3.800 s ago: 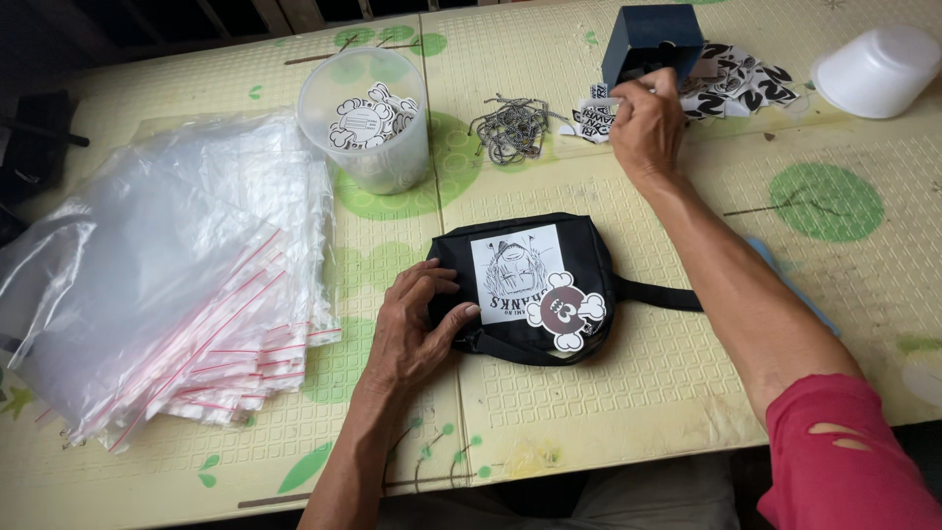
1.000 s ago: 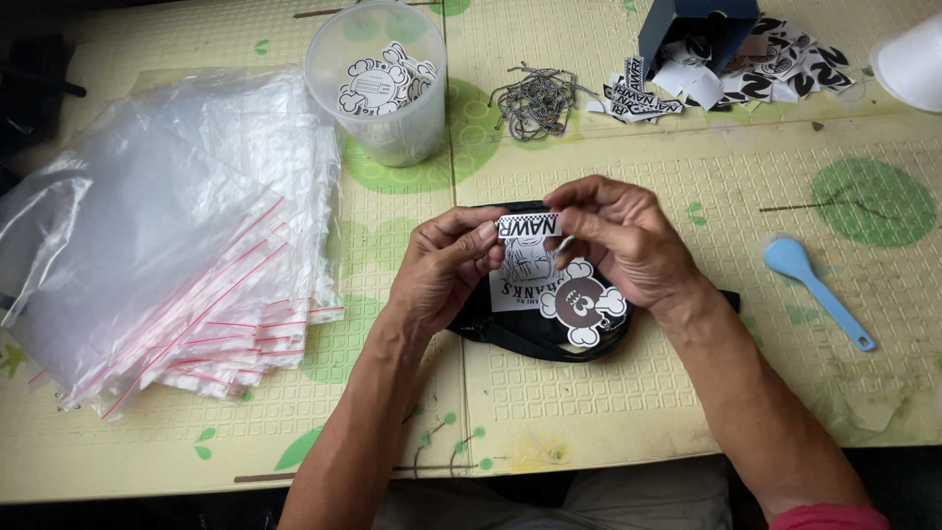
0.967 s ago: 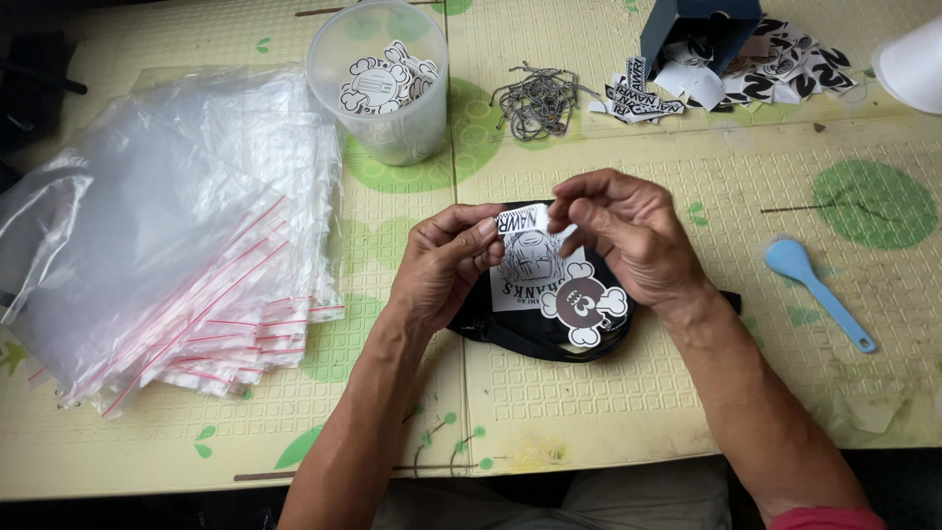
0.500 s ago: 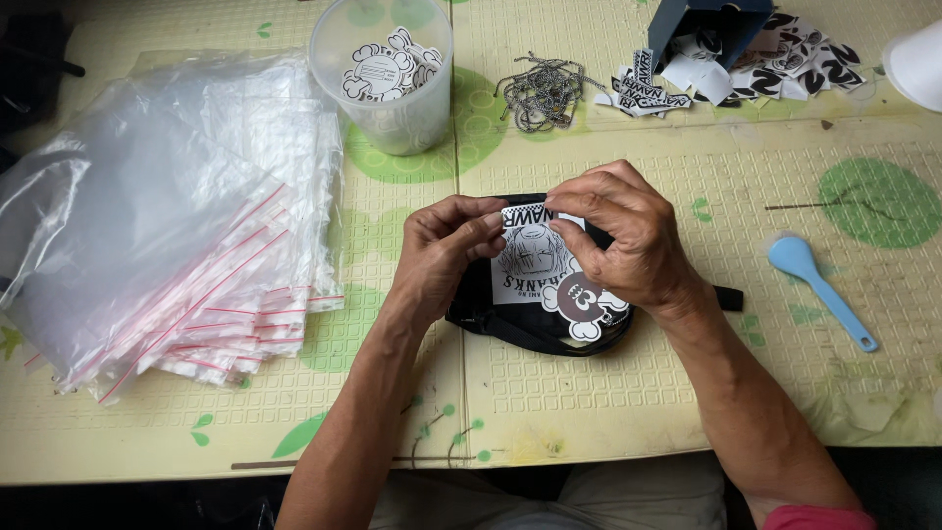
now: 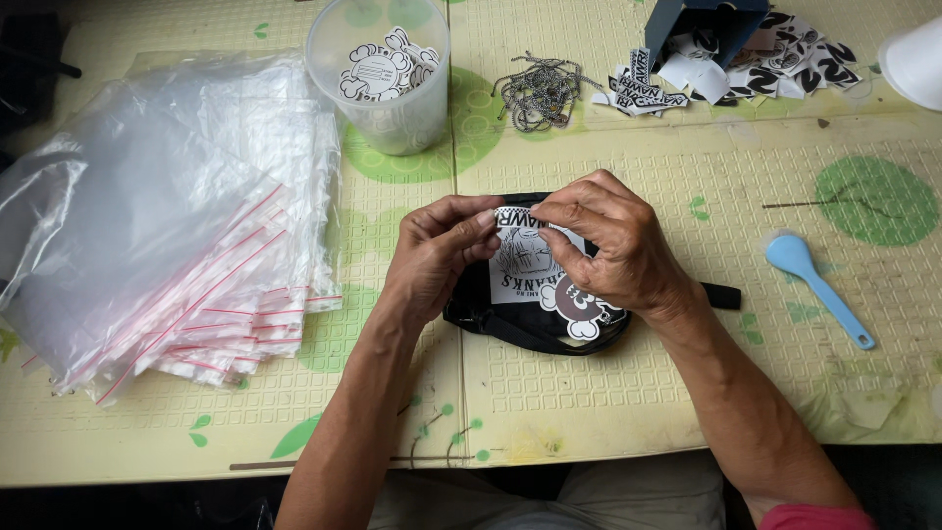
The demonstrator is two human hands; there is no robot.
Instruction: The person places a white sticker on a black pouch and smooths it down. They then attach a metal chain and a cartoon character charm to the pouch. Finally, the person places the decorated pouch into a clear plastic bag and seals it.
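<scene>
A small black pouch (image 5: 510,319) with black-and-white stickers on its front lies at the table's middle. Over its top edge my left hand (image 5: 437,253) and my right hand (image 5: 603,245) pinch a narrow black-and-white sticker strip (image 5: 512,218) between their fingertips. The left fingers hold the strip's left end, the right fingers its right end. A round cartoon sticker (image 5: 577,304) shows on the pouch below my right hand.
A stack of clear zip bags (image 5: 167,226) lies at the left. A clear tub of stickers (image 5: 381,74) stands at the back. Loose cords (image 5: 538,90), scattered stickers (image 5: 775,64) beside a dark box (image 5: 702,15), and a blue spoon (image 5: 814,285) lie nearby.
My right hand came back from the sticker pile at the back with a strip. Both hands now hold it over the pouch, closer together than a second ago.
</scene>
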